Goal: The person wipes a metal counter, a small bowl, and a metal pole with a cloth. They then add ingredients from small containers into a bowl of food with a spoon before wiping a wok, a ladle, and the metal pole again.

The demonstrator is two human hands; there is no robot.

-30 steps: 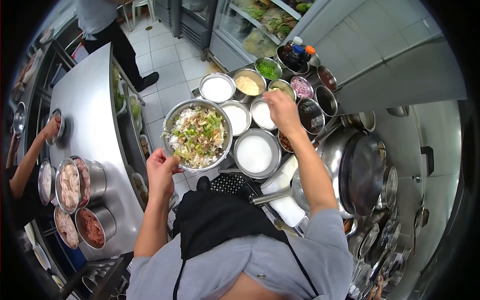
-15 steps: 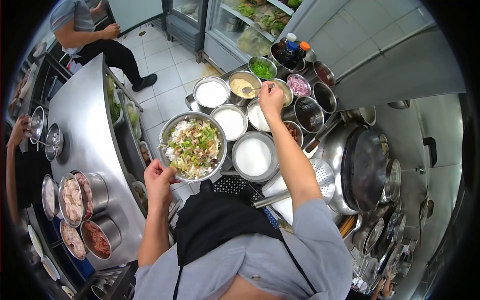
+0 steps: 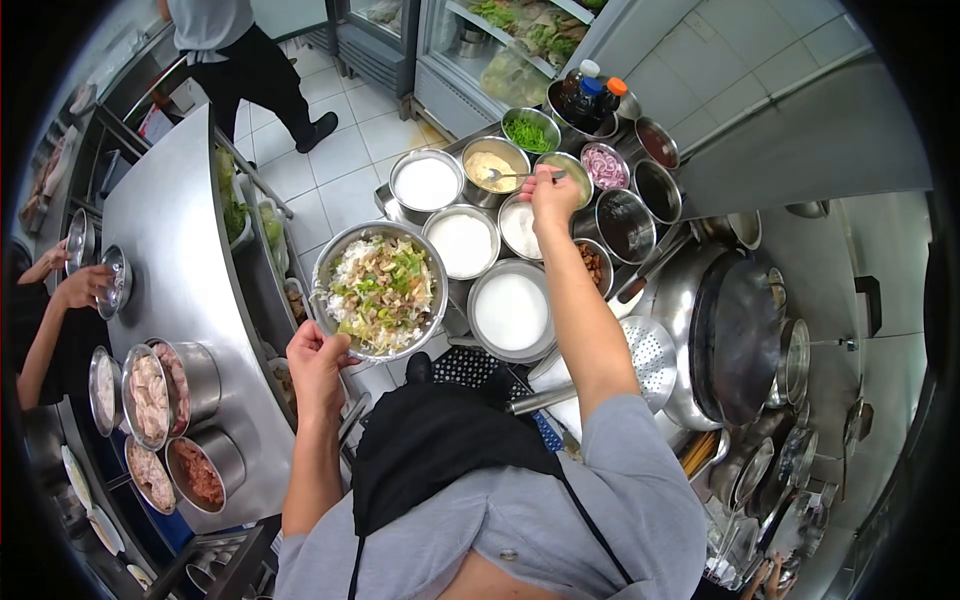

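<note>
My left hand (image 3: pixel 320 362) grips the rim of a steel bowl (image 3: pixel 440 285), thumb over the edge. White rice (image 3: pixel 352 275) fills the bowl, topped with chopped greens and small brownish pieces. My right hand (image 3: pixel 550 195) pinches the handle of a metal spoon (image 3: pixel 510 176), whose head rests in pale yellow powder (image 3: pixel 487 162) inside a steel container. Around that hand stand steel containers of white granules (image 3: pixel 460 242), chopped green herbs (image 3: pixel 527 134) and sliced red onion (image 3: pixel 603 168). A larger tub of white powder (image 3: pixel 510 312) sits below it.
To my right are a dark wok (image 3: pixel 738 340) and a perforated skimmer (image 3: pixel 650 362). Left, a steel counter (image 3: pixel 235 410) bears containers of raw meat (image 3: pixel 200 472). A co-worker (image 3: pixel 250 70) stands beyond it; another person's hands (image 3: pixel 85 285) are at bowls on its far side.
My hands keep their grips, with little movement. The co-worker at the top left has shifted right and upward in view. The other person's hands have come further in at the left bowls.
</note>
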